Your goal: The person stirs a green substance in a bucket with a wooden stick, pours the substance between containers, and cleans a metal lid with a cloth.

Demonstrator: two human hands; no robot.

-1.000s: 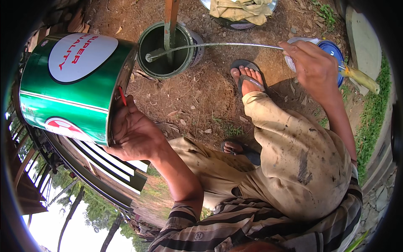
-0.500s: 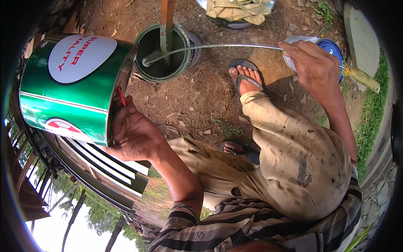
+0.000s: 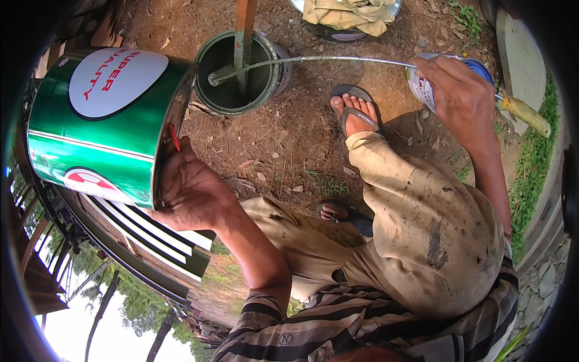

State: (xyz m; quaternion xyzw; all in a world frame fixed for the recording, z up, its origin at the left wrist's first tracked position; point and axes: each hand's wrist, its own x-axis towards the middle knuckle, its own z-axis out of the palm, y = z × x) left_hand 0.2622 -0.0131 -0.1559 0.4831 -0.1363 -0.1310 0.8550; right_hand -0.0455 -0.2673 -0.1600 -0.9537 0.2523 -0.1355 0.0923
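Observation:
A green metal can (image 3: 102, 130) with white oval labels lies tipped on its side at the left. My left hand (image 3: 190, 184) is closed on its rim. A small red piece (image 3: 174, 137) shows beside those fingers. My right hand (image 3: 458, 90) is closed around a long, thin, curved metal rod (image 3: 332, 58) with a worn yellowish handle (image 3: 526, 114). The rod's thick grey tip reaches over the open paint can (image 3: 202, 99), which holds dark contents. A reddish-brown stick (image 3: 243, 27) stands in that can. Partly behind my right hand is a white can with a blue lid (image 3: 479, 67).
Yellowish cloth (image 3: 350, 13) lies on a round container at the top. My sandalled foot (image 3: 357, 111) rests on brown soil strewn with dry leaves. Grass (image 3: 534, 175) and a stone edge run along the right. White and dark strips (image 3: 157, 238) lie at the lower left.
My right hand has shifted slightly right with the rod, and the rod's tip sits a little higher and further right over the open can. My left hand and the green can look unchanged.

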